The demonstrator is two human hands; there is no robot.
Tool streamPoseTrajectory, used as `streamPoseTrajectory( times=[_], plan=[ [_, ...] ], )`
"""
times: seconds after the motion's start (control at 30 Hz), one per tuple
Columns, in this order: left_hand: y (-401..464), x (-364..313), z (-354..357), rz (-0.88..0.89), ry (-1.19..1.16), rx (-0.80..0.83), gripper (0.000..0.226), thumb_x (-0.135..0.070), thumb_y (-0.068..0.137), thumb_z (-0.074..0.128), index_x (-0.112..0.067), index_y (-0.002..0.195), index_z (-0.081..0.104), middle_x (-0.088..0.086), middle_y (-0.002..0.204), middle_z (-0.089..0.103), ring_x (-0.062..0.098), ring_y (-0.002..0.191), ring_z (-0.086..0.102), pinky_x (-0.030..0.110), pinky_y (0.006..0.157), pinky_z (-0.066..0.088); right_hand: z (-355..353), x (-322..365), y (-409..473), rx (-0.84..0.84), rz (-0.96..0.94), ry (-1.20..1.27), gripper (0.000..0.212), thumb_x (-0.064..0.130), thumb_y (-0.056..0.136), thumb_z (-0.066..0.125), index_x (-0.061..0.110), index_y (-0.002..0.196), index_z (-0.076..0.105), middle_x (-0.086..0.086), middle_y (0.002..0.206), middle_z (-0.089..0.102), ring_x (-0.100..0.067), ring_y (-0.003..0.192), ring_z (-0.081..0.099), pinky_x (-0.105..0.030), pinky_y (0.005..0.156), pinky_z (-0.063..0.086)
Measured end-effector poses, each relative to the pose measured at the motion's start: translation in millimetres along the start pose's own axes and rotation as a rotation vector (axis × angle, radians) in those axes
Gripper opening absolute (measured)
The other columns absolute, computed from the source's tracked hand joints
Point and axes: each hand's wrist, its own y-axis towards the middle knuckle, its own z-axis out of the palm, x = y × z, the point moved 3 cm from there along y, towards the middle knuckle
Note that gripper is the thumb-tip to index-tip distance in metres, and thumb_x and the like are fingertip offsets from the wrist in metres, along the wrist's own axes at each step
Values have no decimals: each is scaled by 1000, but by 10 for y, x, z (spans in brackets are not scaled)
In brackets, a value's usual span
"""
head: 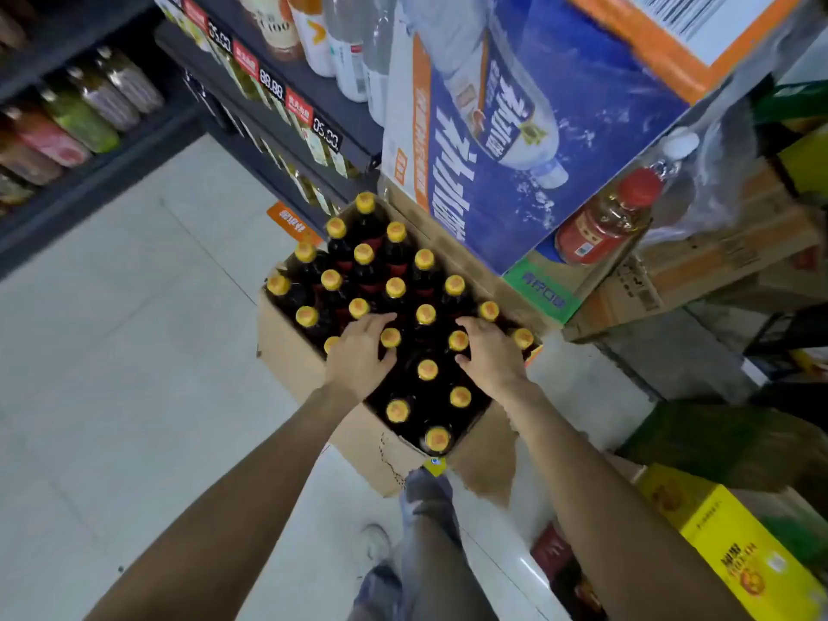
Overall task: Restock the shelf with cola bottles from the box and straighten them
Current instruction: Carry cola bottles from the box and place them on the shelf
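Note:
An open cardboard box (291,351) stands on the floor, packed with several dark cola bottles with yellow caps (424,314). My left hand (358,356) reaches into the box, its fingers curling round the neck of one bottle whose cap (390,337) shows between thumb and fingers. My right hand (490,351) reaches in beside it, with fingers and thumb curled round the neck of another bottle (458,340). Both bottles stand upright in the box. The dark shelf (286,141) with price tags runs along the upper left.
Blue and orange cartons (528,105) are stacked just behind the box, with a red-capped bottle (605,221) among the clutter on the right. A yellow carton (739,549) lies at lower right. Pale tiled floor (134,351) spreads to the left. My leg and shoe (421,508) stand by the box's near corner.

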Motion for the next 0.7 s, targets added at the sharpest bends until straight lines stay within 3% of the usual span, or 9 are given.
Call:
streamPoseTrajectory(
  times=[0.13, 0.3, 0.4, 0.5, 0.6, 0.7],
  plan=[
    [355, -135, 143, 38, 155, 47, 54, -25, 90, 58, -19, 141, 39, 2, 139, 45, 24, 124, 46, 37, 87, 48, 181, -78, 125, 48, 14, 20, 46, 22, 84, 69, 21, 125, 47, 2, 124, 57, -23, 113, 57, -36, 75, 47],
    [602, -204, 376, -34, 175, 156, 55, -31, 89, 61, -20, 138, 40, 0, 139, 46, 25, 122, 50, 40, 88, 48, 196, -151, 127, -118, -22, 88, 38, 34, 79, 74, 21, 110, 58, 1, 105, 69, -22, 100, 64, -36, 67, 50],
    [659, -157, 429, -81, 113, 99, 49, -33, 87, 64, -22, 132, 48, -1, 133, 52, 26, 114, 56, 40, 84, 50, -77, -88, -25, -368, -65, 110, 40, 41, 69, 80, 17, 97, 65, -2, 88, 70, -23, 84, 66, -30, 58, 46],
    [668, -114, 429, -81, 37, 11, 46, -36, 85, 67, -24, 128, 55, -4, 129, 59, 22, 109, 61, 35, 81, 51, -406, -38, -227, -550, -103, 387, 40, 45, 73, 74, 14, 96, 64, 1, 94, 68, -19, 90, 63, -32, 72, 51],
    [616, -90, 406, -25, 14, -45, 45, -38, 83, 69, -25, 125, 60, -8, 126, 62, 17, 109, 61, 30, 78, 51, -523, 6, -323, -465, -66, 840, 43, 44, 79, 67, 17, 112, 60, 3, 114, 63, -16, 112, 57, -42, 93, 48],
    [538, -100, 317, 77, -73, -76, 44, -42, 83, 68, -25, 123, 61, -10, 125, 62, 12, 114, 58, 25, 78, 50, -640, 129, -425, -444, -73, 1049, 34, 37, 82, 66, 26, 113, 58, 2, 117, 63, -18, 114, 57, -43, 97, 47]
  ],
)
